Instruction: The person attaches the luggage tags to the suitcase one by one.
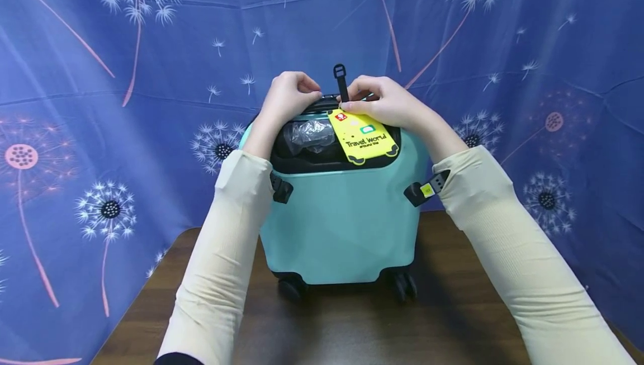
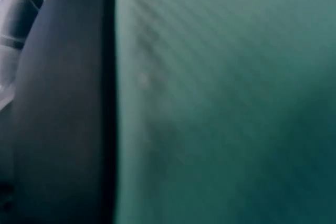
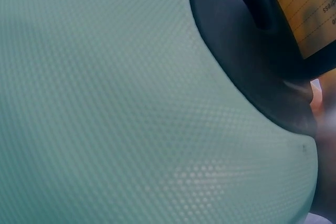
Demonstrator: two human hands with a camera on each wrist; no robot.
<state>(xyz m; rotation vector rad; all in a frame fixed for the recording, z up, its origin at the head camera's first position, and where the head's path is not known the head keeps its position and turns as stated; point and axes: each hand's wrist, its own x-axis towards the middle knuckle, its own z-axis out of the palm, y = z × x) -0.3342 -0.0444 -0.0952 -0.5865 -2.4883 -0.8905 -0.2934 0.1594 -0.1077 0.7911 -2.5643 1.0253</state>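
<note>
A mint-green suitcase [image 1: 342, 225] stands upright on its wheels, with a black panel around its top handle [image 1: 322, 107]. My left hand [image 1: 289, 96] is at the handle's left end; its thumb and forefinger pinch there, the other fingers curled behind. My right hand [image 1: 384, 99] pinches a yellow luggage tag [image 1: 369, 138] near the base of its black strap [image 1: 341, 83]. The strap's buckle end sticks up above the handle. In the right wrist view the tag's lined back [image 3: 315, 11] shows. The right fingertips are partly hidden behind strap and tag.
Crumpled clear plastic wrap [image 1: 311, 134] covers part of the black panel. The suitcase stands on a brown wooden table [image 1: 342, 326]. Behind hangs a blue curtain [image 1: 322, 29] with dandelion prints. Small black wrist cameras [image 1: 425, 189] sit at both cuffs, close to the suitcase.
</note>
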